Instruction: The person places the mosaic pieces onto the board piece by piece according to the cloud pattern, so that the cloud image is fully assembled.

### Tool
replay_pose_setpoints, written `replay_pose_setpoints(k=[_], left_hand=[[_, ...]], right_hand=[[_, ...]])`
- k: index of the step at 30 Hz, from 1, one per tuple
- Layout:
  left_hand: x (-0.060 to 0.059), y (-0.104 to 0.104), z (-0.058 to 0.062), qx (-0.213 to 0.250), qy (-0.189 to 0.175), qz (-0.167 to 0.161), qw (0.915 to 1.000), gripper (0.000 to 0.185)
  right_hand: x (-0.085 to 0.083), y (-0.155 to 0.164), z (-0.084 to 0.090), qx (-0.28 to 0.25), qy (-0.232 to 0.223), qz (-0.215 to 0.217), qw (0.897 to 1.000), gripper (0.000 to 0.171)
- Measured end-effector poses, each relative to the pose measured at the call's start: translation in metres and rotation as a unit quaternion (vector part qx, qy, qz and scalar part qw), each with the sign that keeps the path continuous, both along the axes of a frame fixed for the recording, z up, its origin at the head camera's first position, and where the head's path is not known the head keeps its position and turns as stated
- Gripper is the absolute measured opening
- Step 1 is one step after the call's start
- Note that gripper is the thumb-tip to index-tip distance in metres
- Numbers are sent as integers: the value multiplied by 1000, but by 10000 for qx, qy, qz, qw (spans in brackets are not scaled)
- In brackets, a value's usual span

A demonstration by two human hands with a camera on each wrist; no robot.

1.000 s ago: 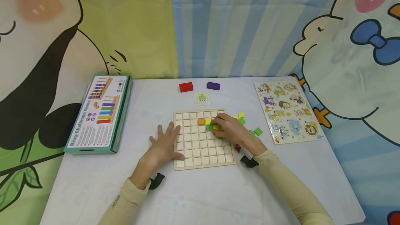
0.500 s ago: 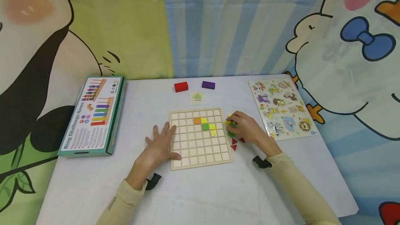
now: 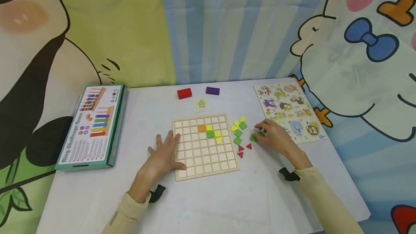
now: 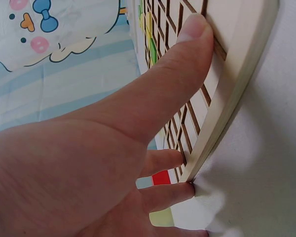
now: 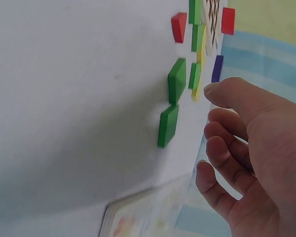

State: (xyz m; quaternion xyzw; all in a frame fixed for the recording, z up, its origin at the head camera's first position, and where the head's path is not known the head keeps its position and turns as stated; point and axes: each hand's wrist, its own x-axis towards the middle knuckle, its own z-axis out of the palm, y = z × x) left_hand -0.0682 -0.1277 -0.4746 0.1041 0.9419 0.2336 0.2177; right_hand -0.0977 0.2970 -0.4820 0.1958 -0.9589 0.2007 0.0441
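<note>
Now our left hand (image 3: 164, 156) lies flat steadying the grid board (image 3: 205, 146) while loosely curled, empty right hand (image 3: 274, 137) reaches for a green tile (image 3: 253, 138), needing a pinch.

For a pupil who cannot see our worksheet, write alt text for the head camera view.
A person's left hand rests flat on a wooden grid board holding a few coloured tiles, while the right hand reaches a green tile among loose pieces on the white table.

The game box (image 3: 92, 127) reads "Ring Challenge Game" along its side
</note>
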Motion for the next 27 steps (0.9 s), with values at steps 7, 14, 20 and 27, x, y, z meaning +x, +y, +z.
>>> replay_pose_setpoints(k=[7, 14, 20, 27], left_hand=[[-2, -1, 4, 22, 6, -8, 10000, 119], [0, 2, 2, 47, -62, 17, 10000, 119], [1, 2, 2, -8, -47, 20, 10000, 118], [2, 1, 3, 22, -13, 38, 10000, 117]], right_hand=[[6, 19, -6, 199, -139, -434, 9988, 29], [12, 27, -15, 454, -79, -648, 9968, 34], [14, 27, -18, 464, 5, -714, 9964, 31], [13, 26, -19, 413, -95, -762, 9962, 28]])
